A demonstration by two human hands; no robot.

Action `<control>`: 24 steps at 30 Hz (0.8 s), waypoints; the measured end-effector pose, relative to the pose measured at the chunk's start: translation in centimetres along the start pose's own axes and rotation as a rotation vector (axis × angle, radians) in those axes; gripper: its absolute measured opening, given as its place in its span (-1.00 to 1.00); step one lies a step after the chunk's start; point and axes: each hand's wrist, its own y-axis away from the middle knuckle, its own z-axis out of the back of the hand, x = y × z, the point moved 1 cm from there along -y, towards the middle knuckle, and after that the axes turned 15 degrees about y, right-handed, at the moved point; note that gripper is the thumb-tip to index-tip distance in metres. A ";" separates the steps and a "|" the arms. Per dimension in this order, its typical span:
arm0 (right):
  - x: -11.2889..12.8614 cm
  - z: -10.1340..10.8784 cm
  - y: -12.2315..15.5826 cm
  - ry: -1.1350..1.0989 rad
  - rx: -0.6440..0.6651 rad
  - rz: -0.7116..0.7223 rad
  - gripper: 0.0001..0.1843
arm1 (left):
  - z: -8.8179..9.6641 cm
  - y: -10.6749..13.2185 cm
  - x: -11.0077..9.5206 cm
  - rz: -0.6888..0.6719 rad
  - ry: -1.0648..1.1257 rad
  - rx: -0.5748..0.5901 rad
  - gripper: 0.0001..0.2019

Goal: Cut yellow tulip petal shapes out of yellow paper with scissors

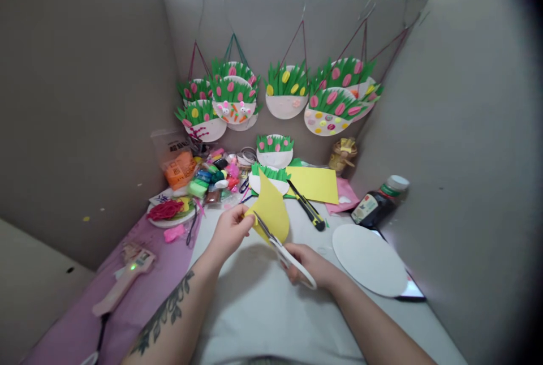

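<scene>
My left hand [229, 232] pinches the left edge of a curved piece of yellow foam sheet [271, 206], holding it up over the table. White-handled scissors [282, 246] sit in my right hand [311, 266], fingers through the loops. Their blades reach up into the lower edge of the yellow piece. Both hands hover above the white table surface [254, 308] in the middle of the view.
A white paper plate [368, 259] lies right, a dark bottle [379, 202] behind it. A utility knife [307, 205] and yellow sheet [314, 184] lie beyond. Craft supplies [210, 175] and a glue gun [125, 280] are left. Decorated plate baskets [282, 93] hang on cardboard walls.
</scene>
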 end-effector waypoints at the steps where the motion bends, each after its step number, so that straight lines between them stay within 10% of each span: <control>1: 0.0 0.0 0.0 0.003 0.001 0.005 -0.80 | 0.1 0.0 -0.1 0.002 -0.007 0.004 -0.82; 24: -0.1 0.8 0.3 0.074 0.026 0.019 -0.79 | 0.5 0.1 -0.7 0.038 -0.112 0.037 -0.84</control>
